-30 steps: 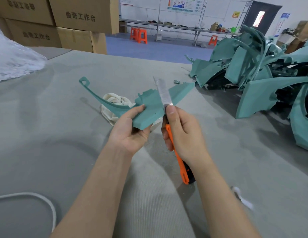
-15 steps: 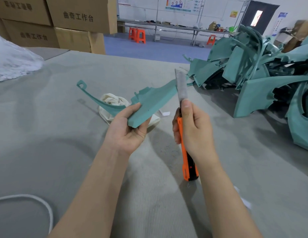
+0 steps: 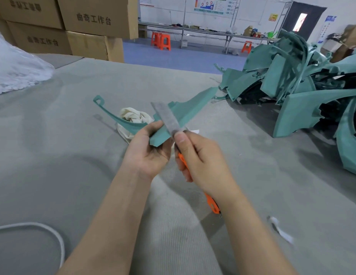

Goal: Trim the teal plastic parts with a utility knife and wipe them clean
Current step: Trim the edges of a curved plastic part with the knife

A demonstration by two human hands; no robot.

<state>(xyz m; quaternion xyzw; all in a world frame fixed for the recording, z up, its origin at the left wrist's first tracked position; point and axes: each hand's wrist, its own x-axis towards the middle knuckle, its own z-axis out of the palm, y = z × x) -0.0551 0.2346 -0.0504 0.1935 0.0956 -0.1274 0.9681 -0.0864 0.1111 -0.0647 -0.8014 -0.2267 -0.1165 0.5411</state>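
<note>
Grey felt worktable, your left hand gripping the teal plastic part over a cream rag, right hand curled round the orange utility knife, blade across the part.

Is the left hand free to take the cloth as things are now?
Probably not yet: the left hand grips the part, which crosses in front of the cloth. The cloth lies just beyond, so it looks near once the part is down.
</note>
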